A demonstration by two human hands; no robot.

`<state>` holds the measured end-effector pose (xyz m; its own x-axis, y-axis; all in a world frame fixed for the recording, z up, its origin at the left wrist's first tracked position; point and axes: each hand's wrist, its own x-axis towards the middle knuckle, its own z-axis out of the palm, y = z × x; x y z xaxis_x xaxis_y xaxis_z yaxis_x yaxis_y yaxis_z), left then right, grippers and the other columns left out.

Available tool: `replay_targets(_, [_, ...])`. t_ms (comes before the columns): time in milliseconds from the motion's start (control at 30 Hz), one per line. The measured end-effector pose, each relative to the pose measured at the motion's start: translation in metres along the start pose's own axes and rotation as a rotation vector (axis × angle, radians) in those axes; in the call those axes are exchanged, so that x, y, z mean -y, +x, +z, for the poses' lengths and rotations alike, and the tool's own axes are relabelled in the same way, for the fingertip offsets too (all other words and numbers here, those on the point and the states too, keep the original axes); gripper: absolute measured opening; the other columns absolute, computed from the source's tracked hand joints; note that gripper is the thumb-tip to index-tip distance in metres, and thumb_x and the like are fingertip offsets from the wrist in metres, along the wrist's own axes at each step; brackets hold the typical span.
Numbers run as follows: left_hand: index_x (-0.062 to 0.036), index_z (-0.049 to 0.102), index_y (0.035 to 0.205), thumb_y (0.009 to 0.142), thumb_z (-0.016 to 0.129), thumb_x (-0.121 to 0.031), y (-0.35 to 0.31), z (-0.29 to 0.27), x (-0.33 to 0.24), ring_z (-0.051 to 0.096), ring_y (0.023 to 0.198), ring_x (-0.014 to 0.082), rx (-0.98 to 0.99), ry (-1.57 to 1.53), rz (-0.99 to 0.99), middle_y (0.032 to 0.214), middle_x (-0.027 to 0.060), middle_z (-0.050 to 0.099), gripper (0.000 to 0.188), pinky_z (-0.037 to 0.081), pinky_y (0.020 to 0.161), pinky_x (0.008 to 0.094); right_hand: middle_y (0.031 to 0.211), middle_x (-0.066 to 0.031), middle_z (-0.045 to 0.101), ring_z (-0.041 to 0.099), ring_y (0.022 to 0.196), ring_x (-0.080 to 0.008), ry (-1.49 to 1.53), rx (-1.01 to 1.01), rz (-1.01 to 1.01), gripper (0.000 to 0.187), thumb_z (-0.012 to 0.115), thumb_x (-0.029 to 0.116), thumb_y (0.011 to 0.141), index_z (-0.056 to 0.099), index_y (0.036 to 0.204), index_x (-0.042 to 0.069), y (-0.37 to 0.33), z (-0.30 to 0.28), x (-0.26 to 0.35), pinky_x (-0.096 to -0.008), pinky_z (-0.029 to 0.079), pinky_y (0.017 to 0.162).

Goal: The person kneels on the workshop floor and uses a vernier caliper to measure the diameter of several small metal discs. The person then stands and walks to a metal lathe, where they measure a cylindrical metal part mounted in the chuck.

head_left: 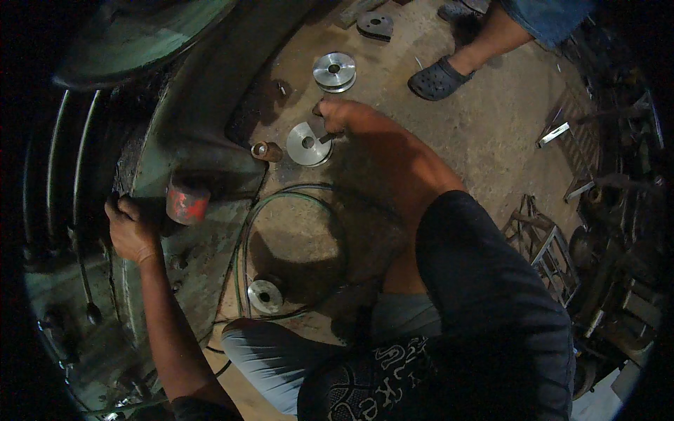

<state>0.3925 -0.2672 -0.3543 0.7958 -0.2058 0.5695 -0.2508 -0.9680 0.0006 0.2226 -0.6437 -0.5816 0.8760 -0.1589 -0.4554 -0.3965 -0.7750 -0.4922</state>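
My left hand (133,230) is closed over the edge of a large green machine casting (161,151), beside a red-marked cylinder (187,202). My right hand (341,116) reaches low over the floor with its fingers curled. Its lower fingers overlap the upper right edge of a shiny metal disc (302,151) with a centre hole; what they grip is hidden in shadow. Just beyond lies a grooved metal pulley (326,72). A brownish bushing (267,151) sits left of the disc. Nearer me is a smaller metal disc (265,297).
A thin hose (247,242) loops on the floor around the smaller disc. A dark flat part (375,26) lies at the far side. Another person's foot in a dark clog (441,77) stands at upper right. Metal frames (554,256) crowd the right side; lever rods (83,154) rise at left.
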Motion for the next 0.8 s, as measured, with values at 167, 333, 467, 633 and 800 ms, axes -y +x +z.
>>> replay_targets(167, [-0.0184,0.056,0.131,0.092,0.036,-0.047,0.000,0.000,0.002,0.065,0.092,0.0449,0.036,-0.008,-0.007,0.103,0.0226,0.068,0.052,0.049,0.076,0.0560,0.116,-0.0194,0.062,0.063,0.106,-0.0365,-0.065,-0.163,-0.094,0.045,0.073,0.011,0.071,0.065,0.115,0.006,-0.002,0.018,-0.008,-0.0454,0.054,0.084])
replay_targets(333, [-0.0174,0.054,0.132,0.092,0.038,-0.045,0.002,0.003,0.007,0.064,0.095,0.0437,0.032,-0.017,0.031,0.108,0.0211,0.068,0.051,0.049,0.077,0.0554,0.108,-0.0236,0.060,0.062,0.104,-0.0383,-0.208,-0.353,-0.252,0.038,0.072,0.014,0.071,0.066,0.107,0.003,0.000,0.031,-0.009,-0.0467,0.054,0.085])
replay_targets(467, [-0.0156,0.055,0.132,0.093,0.041,-0.042,-0.001,0.000,0.001,0.064,0.097,0.0431,0.010,-0.018,0.025,0.111,0.0195,0.067,0.050,0.050,0.079,0.0542,0.116,-0.0218,0.060,0.063,0.106,-0.0369,-0.285,-0.246,-0.142,0.034,0.072,0.014,0.070,0.067,0.101,0.001,0.002,0.026,-0.003,-0.0478,0.054,0.085])
replay_targets(633, [-0.0141,0.056,0.132,0.092,0.043,-0.040,-0.004,-0.006,-0.006,0.065,0.096,0.0426,-0.020,-0.009,0.031,0.107,0.0211,0.068,0.049,0.050,0.079,0.0529,0.128,-0.0202,0.057,0.062,0.111,-0.0361,-0.249,-0.144,-0.033,0.042,0.074,0.013,0.070,0.064,0.109,0.000,0.000,0.027,0.001,-0.0477,0.054,0.088])
replay_targets(800, [-0.0148,0.062,0.120,0.093,0.046,-0.036,-0.006,-0.006,-0.007,0.067,0.089,0.0383,-0.073,-0.012,0.051,0.096,0.0195,0.070,0.038,0.052,0.075,0.0510,0.133,-0.0210,0.053,0.060,0.114,-0.0367,-0.314,-0.184,-0.024,0.059,0.073,0.013,0.075,0.049,0.129,0.007,0.001,0.031,0.007,-0.0465,0.053,0.093])
